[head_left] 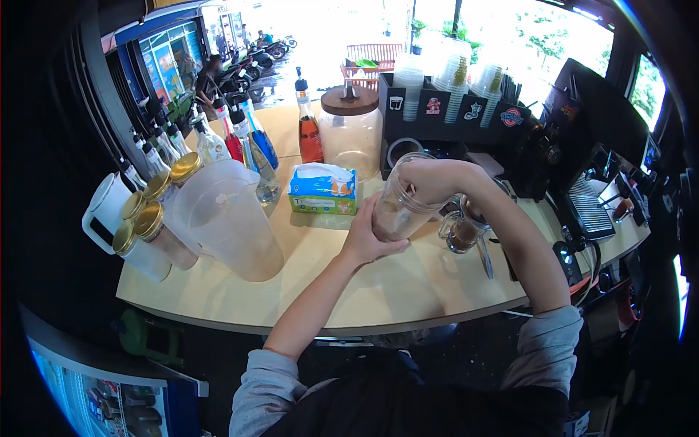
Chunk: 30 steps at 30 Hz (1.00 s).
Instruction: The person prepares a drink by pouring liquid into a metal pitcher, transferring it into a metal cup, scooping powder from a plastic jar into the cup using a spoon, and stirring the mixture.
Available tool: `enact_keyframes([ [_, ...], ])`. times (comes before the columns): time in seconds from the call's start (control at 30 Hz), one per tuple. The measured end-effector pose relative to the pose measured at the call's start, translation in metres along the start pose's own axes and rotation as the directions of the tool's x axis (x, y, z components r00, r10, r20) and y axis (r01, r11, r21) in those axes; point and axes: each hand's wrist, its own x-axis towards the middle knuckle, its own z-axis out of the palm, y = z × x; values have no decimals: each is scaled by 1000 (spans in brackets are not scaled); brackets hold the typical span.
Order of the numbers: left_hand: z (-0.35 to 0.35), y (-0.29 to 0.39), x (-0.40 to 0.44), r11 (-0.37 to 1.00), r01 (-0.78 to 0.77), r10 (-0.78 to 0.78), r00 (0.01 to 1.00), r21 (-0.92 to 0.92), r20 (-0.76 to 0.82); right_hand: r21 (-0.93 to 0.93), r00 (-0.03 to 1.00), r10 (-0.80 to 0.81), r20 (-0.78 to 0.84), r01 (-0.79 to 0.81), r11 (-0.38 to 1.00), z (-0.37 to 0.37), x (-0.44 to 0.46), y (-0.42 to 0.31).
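Note:
A clear jar (pixel 394 218) with some brownish contents at the bottom is tilted above the table. My left hand (pixel 366 234) is wrapped round its lower side. From the right, my right hand (pixel 435 181) reaches into the jar's mouth with bent fingers; what they hold, if anything, I cannot make out. Just right of the jar stands a glass mug (pixel 461 237) with brown contents, partly covered by my right forearm. A metal spoon handle (pixel 486 261) lies beside the mug. Left of the jar sits a colourful tissue box (pixel 322 191).
On the left of the wooden table (pixel 320 291) stand a large translucent pitcher (pixel 229 222), gold-lidded jars (pixel 151 222) and several syrup bottles. A wood-lidded jar (pixel 351 135) and a black cup holder (pixel 455 120) are at the back. An espresso machine (pixel 593 200) stands right.

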Motion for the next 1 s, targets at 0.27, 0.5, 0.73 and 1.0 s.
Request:
enact_keyframes([
  [0.27,1,-7,0,1000,-2,2,1000,-9,-18,-28,991,-98,-91,96,995,-10,-13,-4],
  [0.5,0,-5,0,1000,8,-8,1000,6,-20,72,982,-84,-168,97,993,-18,-29,-10],
  [0.73,1,-1,0,997,45,-47,999,-61,-27,169,965,-103,-243,147,975,-29,-48,-3],
  [1.0,3,-2,1,1000,1,-1,998,2,-56,231,933,-150,-328,233,945,-27,-62,16],
])
